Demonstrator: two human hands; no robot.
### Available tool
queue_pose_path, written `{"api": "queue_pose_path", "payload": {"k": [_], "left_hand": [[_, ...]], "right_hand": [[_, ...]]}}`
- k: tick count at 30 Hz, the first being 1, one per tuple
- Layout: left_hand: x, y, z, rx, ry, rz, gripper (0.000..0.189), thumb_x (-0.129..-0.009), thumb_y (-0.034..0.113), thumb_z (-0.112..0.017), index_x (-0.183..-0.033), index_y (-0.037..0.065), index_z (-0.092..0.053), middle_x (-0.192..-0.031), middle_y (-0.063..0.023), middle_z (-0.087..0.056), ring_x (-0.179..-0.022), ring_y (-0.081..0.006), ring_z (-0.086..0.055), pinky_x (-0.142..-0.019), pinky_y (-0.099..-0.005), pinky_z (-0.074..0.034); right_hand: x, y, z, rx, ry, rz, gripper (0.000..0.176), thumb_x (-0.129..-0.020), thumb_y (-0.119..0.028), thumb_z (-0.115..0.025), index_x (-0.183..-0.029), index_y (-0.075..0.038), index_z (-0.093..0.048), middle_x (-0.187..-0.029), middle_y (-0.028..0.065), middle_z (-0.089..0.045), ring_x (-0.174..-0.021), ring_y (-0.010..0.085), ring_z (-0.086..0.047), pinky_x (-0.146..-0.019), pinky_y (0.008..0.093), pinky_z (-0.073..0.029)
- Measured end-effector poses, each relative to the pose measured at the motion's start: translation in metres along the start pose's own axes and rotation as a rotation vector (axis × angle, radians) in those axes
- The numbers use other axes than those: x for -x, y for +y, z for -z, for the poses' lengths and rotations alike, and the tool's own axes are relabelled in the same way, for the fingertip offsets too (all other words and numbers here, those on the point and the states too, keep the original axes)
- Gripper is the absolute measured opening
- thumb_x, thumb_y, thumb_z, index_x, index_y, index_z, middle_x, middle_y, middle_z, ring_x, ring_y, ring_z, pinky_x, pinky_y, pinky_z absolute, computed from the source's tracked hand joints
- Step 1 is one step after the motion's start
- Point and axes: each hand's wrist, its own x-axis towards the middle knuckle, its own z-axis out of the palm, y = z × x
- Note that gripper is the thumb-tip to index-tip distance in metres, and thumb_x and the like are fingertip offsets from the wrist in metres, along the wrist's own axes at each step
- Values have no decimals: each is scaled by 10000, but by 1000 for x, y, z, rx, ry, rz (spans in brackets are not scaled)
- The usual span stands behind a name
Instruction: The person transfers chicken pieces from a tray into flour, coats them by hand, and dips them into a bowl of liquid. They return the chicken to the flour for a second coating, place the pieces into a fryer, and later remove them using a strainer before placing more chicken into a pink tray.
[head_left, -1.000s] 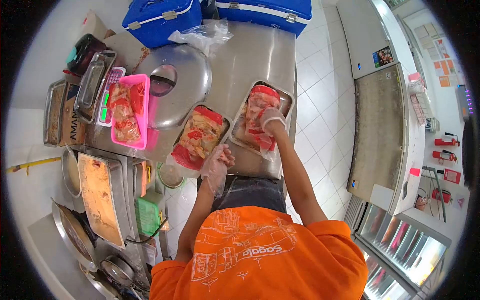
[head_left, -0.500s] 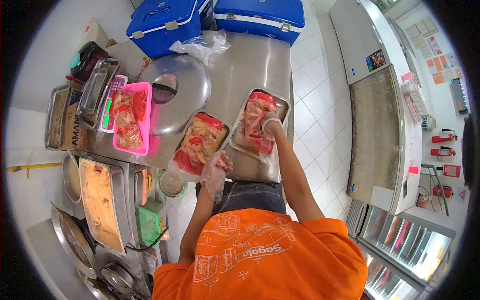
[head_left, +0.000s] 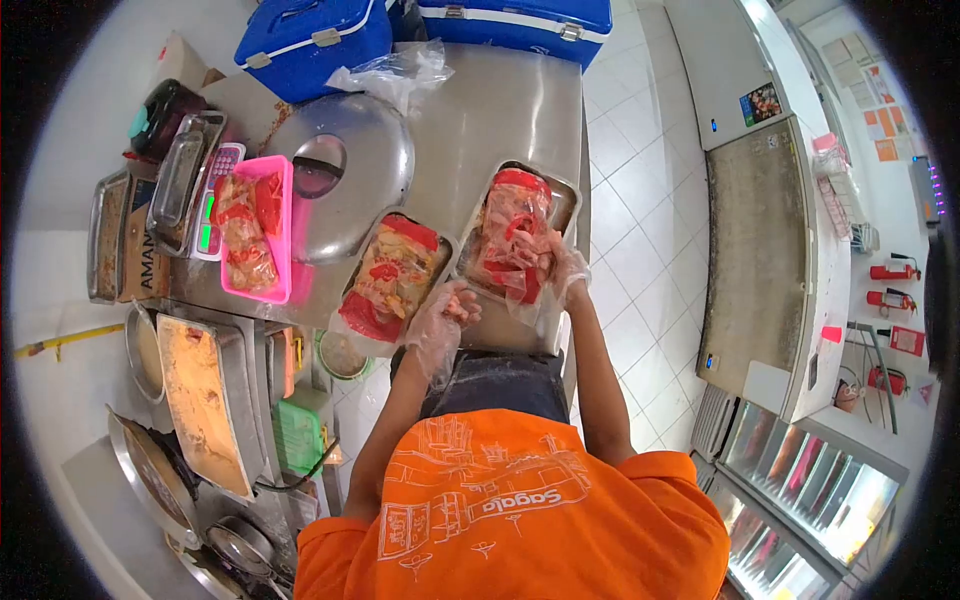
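My left hand (head_left: 447, 312), in a clear plastic glove, is beside the lower right edge of a metal tray (head_left: 446, 246). Its fingers are loosely curled and apart, with nothing visible in them. On that tray lies a clear bag of marinated meat (head_left: 400, 262) with red printing. My right hand (head_left: 562, 262), also gloved, has its fingers closed on the right side of a second bag of meat (head_left: 512, 225). That bag rests on another metal tray (head_left: 566, 205), its loose plastic end hanging over the near side.
A pink basin (head_left: 286, 225) with more bagged meat sits on a scale (head_left: 207, 235) to the left. Behind it are a large round lid (head_left: 380, 150), crumpled plastic (head_left: 400, 75) and blue coolers (head_left: 320, 45). A breading tray (head_left: 200, 400) stands lower left; freezers (head_left: 755, 240) line the right.
My right hand has moved from on top of the second bag to its right side. My left hand has shifted slightly up and right, its fingers still curled.
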Motion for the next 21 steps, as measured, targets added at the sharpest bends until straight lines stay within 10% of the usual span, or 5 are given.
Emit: {"api": "queue_pose_path", "payload": {"k": [8,10,13,21], "left_hand": [[-33,-7,-39,-90,-144,-9,421,-894,284,-540,-1205,21,-438,-998,-139,-551,-806,-218,-575,-719,-304,-510],[-36,-8,-40,-89,-160,-29,430,-886,291,-557,-1199,21,-438,-986,-141,-552,-805,-210,-577,-715,-302,-511],[-30,3,-50,2,-80,44,426,-885,270,-548,-1211,31,-413,-993,-147,-573,-807,-222,-587,-731,-339,-506],[-20,14,-44,20,9,-3,340,-881,281,-557,-1123,50,-498,-933,-93,-561,-775,-227,-585,-740,-351,-504]], "right_hand": [[-21,10,-10,878,185,407,275,-846,-287,-535,-745,-40,-604,-618,93,-601,-630,284,-590,-569,355,-431],[-66,26,-3,1896,-238,740,208,-826,-221,-517,-884,-43,-607,-758,136,-638,-722,325,-604,-626,375,-461],[-77,34,-19,1531,-82,485,203,-815,-186,-522,-976,-93,-605,-855,129,-643,-799,303,-612,-686,391,-483],[-47,-14,-42,1752,181,213,226,-722,-109,-595,-937,-57,-636,-932,178,-647,-891,315,-636,-737,399,-521]]}}
